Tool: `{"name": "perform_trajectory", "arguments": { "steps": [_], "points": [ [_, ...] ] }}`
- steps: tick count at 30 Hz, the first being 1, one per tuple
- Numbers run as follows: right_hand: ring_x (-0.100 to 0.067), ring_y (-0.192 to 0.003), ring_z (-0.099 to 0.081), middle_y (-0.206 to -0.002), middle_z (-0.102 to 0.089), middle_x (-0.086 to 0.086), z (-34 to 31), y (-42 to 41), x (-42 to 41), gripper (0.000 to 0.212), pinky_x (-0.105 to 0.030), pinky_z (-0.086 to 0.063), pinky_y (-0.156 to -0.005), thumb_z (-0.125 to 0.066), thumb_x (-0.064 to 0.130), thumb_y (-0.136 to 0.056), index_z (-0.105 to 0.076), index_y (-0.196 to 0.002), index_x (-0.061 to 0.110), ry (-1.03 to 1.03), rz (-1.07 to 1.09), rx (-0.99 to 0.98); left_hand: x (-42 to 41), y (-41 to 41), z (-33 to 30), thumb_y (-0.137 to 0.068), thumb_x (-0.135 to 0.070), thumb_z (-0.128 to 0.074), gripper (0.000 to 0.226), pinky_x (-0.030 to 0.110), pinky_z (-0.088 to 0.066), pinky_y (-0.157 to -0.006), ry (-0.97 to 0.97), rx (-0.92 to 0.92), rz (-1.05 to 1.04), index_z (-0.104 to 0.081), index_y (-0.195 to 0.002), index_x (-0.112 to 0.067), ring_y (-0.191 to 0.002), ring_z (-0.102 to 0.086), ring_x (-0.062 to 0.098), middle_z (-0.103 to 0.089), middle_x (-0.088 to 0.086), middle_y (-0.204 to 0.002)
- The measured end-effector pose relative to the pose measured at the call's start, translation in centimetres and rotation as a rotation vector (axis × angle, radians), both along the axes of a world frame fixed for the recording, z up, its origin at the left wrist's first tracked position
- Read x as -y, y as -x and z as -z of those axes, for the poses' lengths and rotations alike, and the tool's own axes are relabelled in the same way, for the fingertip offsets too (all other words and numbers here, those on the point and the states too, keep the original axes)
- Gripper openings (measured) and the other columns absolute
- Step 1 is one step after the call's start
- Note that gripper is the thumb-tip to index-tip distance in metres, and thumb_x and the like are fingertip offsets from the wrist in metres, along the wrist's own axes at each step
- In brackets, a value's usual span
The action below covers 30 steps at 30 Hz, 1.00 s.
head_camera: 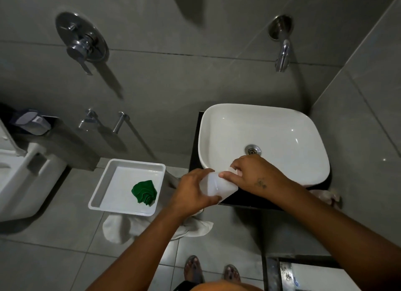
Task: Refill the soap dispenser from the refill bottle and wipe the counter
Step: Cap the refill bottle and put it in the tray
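Observation:
A translucent white plastic bottle [219,185] is held tilted over the front left corner of the black counter [243,200], just before the white basin [260,136]. My left hand [193,191] wraps around the bottle's body from the left. My right hand [249,173] grips its upper end, fingers closed around the top, which they hide. A crumpled green cloth [144,192] lies in a white tray [97,195] to the left. I cannot tell whether this bottle is the dispenser or the refill.
The tray rests on a stand draped with a white towel [121,227]. A toilet [26,177] stands at far left. A wall tap [282,56] hangs above the basin, a shower mixer [81,41] at upper left. A pinkish rag [325,196] lies right of the counter.

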State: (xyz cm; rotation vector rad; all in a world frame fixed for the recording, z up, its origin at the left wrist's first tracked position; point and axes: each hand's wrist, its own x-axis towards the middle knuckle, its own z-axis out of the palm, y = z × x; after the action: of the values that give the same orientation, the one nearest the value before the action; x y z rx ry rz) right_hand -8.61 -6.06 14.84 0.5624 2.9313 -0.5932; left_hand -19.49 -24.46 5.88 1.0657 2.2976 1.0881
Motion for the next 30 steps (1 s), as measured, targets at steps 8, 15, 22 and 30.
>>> {"name": "perform_trajectory", "arguments": {
  "steps": [8,15,22,30],
  "points": [
    [-0.004,-0.082,-0.058,-0.097,-0.067,0.013,-1.2,-1.7,-2.1,0.045,-0.035,-0.056,-0.081,-0.064,0.054,-0.08,-0.066,-0.12,0.033,0.116,-0.193,-0.032,-1.0,-1.7,0.2,-0.052,-0.056,-0.091,0.082,0.033,-0.06,-0.088,-0.044,0.022,-0.028,-0.064,-0.127,-0.036,-0.104,-0.066,0.007,-0.067,-0.015,-0.118],
    [-0.007,-0.065,-0.053,-0.071,-0.052,0.013,-1.0,-1.6,-1.8,0.08,-0.031,-0.054,-0.064,-0.031,0.086,-0.074,-0.068,-0.098,0.019,-0.051,-0.073,-0.031,-1.7,-2.9,0.1,-0.053,-0.057,-0.09,0.081,0.033,-0.06,-0.089,-0.057,0.017,-0.052,-0.062,-0.128,-0.039,-0.107,-0.067,0.008,-0.068,-0.015,-0.121],
    [-0.009,-0.059,-0.055,-0.059,-0.057,0.003,-2.0,-2.9,-4.2,0.071,-0.029,-0.044,-0.055,-0.034,0.084,-0.075,-0.058,-0.057,0.02,-0.054,-0.05,0.004,-2.4,-3.5,-0.7,-0.054,-0.048,-0.093,0.079,0.035,-0.059,-0.09,-0.087,0.017,-0.097,-0.066,-0.127,-0.033,-0.105,-0.067,0.009,-0.068,-0.012,-0.119],
    [-0.009,-0.075,-0.061,-0.081,-0.06,0.02,-2.6,-3.7,-5.2,0.046,-0.027,-0.052,-0.07,-0.059,0.069,-0.076,-0.069,-0.105,0.035,-0.001,-0.208,-0.078,-3.0,-5.1,-1.0,-0.054,-0.048,-0.093,0.08,0.036,-0.06,-0.09,-0.107,0.025,-0.136,-0.065,-0.127,-0.035,-0.107,-0.068,0.009,-0.069,-0.013,-0.12]
  ]
}}
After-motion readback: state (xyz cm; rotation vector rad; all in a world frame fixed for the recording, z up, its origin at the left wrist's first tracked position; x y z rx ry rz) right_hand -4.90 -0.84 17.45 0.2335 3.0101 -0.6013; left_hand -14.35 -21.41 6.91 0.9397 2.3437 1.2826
